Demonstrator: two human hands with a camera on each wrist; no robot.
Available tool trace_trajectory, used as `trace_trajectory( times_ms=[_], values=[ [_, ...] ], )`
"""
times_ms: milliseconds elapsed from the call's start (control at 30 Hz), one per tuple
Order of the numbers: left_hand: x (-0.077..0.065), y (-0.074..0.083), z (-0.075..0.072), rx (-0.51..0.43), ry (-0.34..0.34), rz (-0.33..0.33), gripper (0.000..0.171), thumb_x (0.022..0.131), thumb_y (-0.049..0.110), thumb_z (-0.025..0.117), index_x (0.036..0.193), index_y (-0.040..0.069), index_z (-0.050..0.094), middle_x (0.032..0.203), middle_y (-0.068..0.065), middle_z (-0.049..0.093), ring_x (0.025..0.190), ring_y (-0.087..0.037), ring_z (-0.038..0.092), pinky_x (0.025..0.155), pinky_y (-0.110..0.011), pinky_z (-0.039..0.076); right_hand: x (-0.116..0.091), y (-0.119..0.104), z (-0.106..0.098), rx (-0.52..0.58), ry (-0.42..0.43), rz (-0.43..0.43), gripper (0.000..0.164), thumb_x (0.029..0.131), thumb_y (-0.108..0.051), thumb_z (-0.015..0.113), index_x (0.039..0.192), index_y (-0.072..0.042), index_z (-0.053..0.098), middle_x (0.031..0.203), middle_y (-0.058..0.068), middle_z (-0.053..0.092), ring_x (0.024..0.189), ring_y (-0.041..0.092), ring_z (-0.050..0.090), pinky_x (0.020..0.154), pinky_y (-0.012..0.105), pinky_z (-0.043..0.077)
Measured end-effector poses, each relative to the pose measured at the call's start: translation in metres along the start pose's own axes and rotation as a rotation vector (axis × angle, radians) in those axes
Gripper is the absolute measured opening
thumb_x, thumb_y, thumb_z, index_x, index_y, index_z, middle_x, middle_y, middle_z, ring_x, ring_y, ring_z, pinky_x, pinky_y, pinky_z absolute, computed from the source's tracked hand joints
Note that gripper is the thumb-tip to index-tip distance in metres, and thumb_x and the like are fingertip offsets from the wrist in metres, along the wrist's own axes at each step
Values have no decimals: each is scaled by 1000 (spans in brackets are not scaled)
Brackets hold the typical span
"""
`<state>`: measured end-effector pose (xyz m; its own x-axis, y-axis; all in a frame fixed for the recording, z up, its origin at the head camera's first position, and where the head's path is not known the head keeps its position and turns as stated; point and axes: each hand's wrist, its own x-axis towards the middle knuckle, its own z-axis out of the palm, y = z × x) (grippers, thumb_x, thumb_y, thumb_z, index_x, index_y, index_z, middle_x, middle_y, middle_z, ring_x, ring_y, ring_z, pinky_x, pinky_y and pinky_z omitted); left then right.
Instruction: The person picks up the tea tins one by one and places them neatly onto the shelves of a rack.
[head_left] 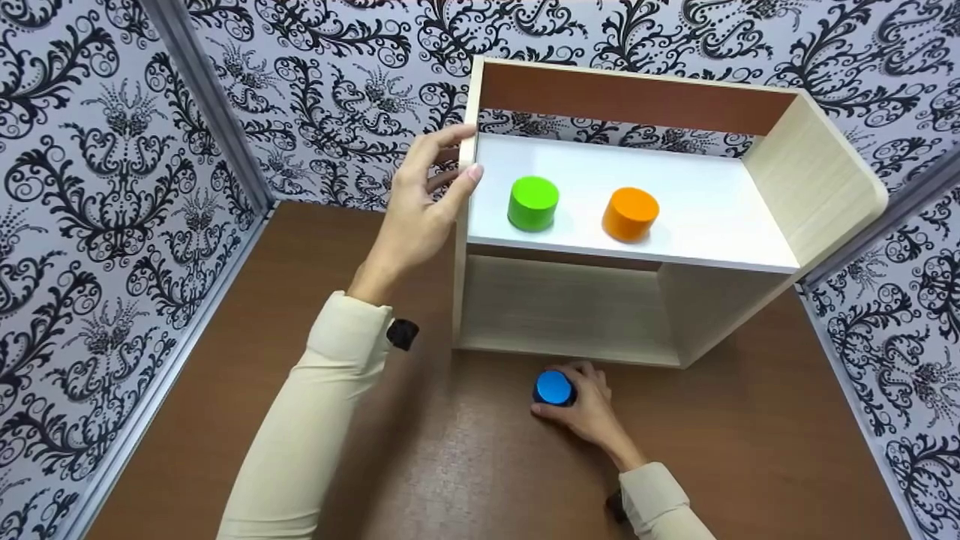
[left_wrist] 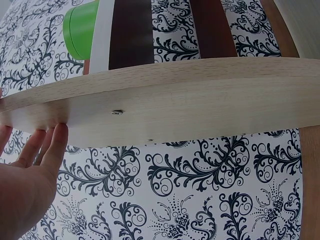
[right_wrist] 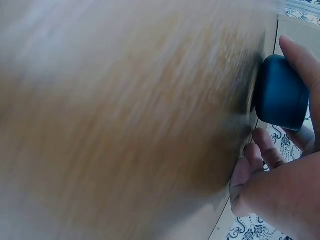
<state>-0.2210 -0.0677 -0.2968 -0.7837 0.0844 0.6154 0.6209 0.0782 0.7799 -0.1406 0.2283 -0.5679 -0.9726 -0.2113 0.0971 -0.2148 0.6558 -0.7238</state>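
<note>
My right hand [head_left: 589, 409] grips a short blue cylinder [head_left: 553, 387] between thumb and fingers, just in front of the shelf unit. In the right wrist view the blue cylinder [right_wrist: 282, 92] is low by the tabletop, its side partly covered by the fingers. My left hand [head_left: 424, 199] holds the front edge of the unit's left side panel [head_left: 471, 112], with fingertips [left_wrist: 60, 132] against its outer face in the left wrist view. On the white upper shelf [head_left: 697, 202] stand a green cylinder [head_left: 533, 204] and, to its right, an orange cylinder [head_left: 631, 214].
The pale wooden unit has a lower compartment [head_left: 562, 307] under the white shelf and a right side panel [head_left: 817, 180]. It stands on a brown table [head_left: 465, 465]. Walls with a black-and-white floral pattern [head_left: 112, 225] enclose the table at the back and sides.
</note>
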Motion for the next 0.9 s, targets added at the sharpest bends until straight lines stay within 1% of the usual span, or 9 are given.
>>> trace_trajectory(
  times_ms=[100,267,367,500,600,733,900],
  values=[
    [0,0,0,0,3,1,41,99,8,62,139,1,55,128,-14,51,122,-24,55,107,-32,51,0,-1,-2,14,-2,19,61,75,-36,92,123,-8,69,123,16,55,116,37,43,97,64,33],
    [-1,1,1,1,8,-19,41,99,8,62,138,1,55,128,-13,50,122,-22,55,107,-30,51,-3,-5,-7,26,-3,43,60,76,-32,91,124,-4,67,125,18,55,117,39,47,98,64,43],
    [0,1,1,1,10,-12,40,99,8,62,138,0,55,127,-14,50,121,-22,56,106,-30,51,-4,-8,-11,29,-5,55,60,77,-31,90,125,-4,66,125,19,56,116,41,50,96,63,49],
    [0,1,0,2,11,-1,40,99,8,62,138,0,56,127,-14,50,121,-23,56,106,-30,51,-6,-15,-16,36,-8,61,59,79,-29,89,126,-3,65,127,21,56,115,41,54,95,63,51],
    [0,1,0,4,8,7,41,99,8,62,139,0,55,127,-13,50,122,-24,56,106,-30,51,-7,-21,-20,52,-1,46,58,79,-27,89,126,-3,65,124,19,57,113,39,57,95,62,52],
    [-1,1,0,5,6,23,41,99,8,62,139,-1,55,127,-13,51,122,-27,56,106,-31,52,-7,-29,-28,76,11,30,56,78,-26,90,124,-4,66,119,14,60,110,35,59,96,59,54],
    [-1,1,0,0,7,19,41,99,8,63,138,-1,55,128,-13,50,123,-28,55,106,-32,51,-8,-36,-38,87,16,18,56,79,-27,90,125,-5,67,116,10,60,108,31,59,96,57,54]
  ],
)
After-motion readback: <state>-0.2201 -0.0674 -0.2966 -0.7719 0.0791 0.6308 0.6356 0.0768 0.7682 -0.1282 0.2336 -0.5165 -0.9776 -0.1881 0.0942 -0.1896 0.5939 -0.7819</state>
